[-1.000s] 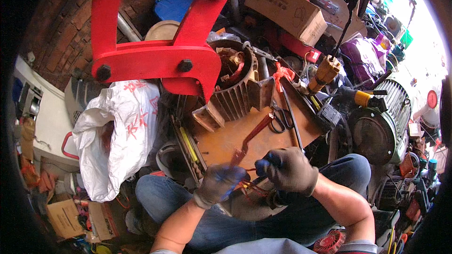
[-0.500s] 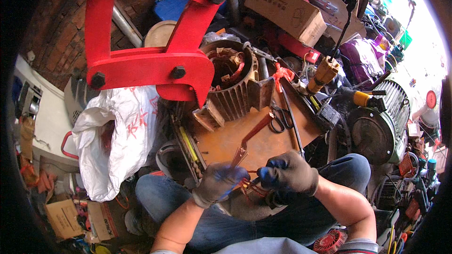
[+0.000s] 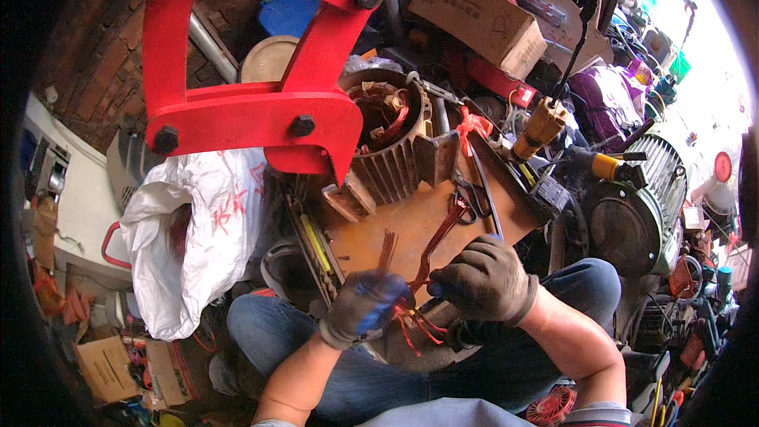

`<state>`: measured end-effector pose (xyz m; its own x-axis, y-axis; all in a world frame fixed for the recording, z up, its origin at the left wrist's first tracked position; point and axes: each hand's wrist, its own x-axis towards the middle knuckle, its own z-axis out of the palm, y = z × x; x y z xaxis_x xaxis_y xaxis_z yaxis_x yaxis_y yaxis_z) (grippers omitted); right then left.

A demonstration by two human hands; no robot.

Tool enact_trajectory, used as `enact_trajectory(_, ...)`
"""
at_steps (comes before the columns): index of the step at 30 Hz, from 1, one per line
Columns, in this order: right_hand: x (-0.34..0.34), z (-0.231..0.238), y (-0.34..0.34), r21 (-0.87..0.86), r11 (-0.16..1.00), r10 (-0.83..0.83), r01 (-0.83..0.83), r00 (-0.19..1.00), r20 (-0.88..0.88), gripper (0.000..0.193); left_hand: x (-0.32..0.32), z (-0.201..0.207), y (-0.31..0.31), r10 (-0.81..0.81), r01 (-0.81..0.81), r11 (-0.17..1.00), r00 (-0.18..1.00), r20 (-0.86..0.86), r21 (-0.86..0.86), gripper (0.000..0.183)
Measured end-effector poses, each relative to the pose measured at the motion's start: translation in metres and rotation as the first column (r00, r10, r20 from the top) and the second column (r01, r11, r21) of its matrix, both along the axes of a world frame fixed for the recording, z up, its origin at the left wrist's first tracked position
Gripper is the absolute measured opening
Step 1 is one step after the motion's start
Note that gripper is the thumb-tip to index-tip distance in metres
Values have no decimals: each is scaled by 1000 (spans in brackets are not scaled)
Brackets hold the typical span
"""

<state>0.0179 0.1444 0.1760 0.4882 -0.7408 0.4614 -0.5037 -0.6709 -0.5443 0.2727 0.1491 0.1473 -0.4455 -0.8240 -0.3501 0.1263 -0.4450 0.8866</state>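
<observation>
Showing in the head view: left grip [image 3: 365,300] closed round copper wires [image 3: 387,251], ends poking out above it, red-yellow leads [image 3: 419,326] just below and right. Right grip [image 3: 484,278] has fingers curled by a dark red strand [image 3: 444,229] between both; pinching or not, can't make out. Wires look light, springy, probably slick; best held where bunched, beside left grip.

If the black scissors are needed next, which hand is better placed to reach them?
Probably the right hand: it is nearer the black scissors, just below them in view. The left hand is farther away, its grip closed around thin wires.
</observation>
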Motion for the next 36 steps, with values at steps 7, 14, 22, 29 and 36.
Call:
enact_trajectory(7, 12, -9, 6, 920, 248, -453, -303, 803, 387, 33, -10, -6, 0, 119, -96, 975, 988, 102, -202, 30)
enact_trajectory(14, 6, -7, -3, 580, 811, -184, 84, 976, 116, 27, -13, 5, -2, 137, -60, 947, 964, 228, -317, 35)
enact_trajectory(22, 11, -7, 4, 633, 773, -100, 48, 994, 47, 37, -17, -4, -1, 310, -298, 946, 947, 85, -127, 44)
enact_trajectory(29, 2, 5, 4, 796, 598, 175, -97, 984, -11, 33, -9, 0, 2, 153, -74, 956, 952, 266, -282, 49)
enact_trajectory(36, 3, 9, -1, 707, 681, -190, -192, 885, 424, 53, -15, -10, 14, 96, 7, 933, 958, 270, -359, 41)
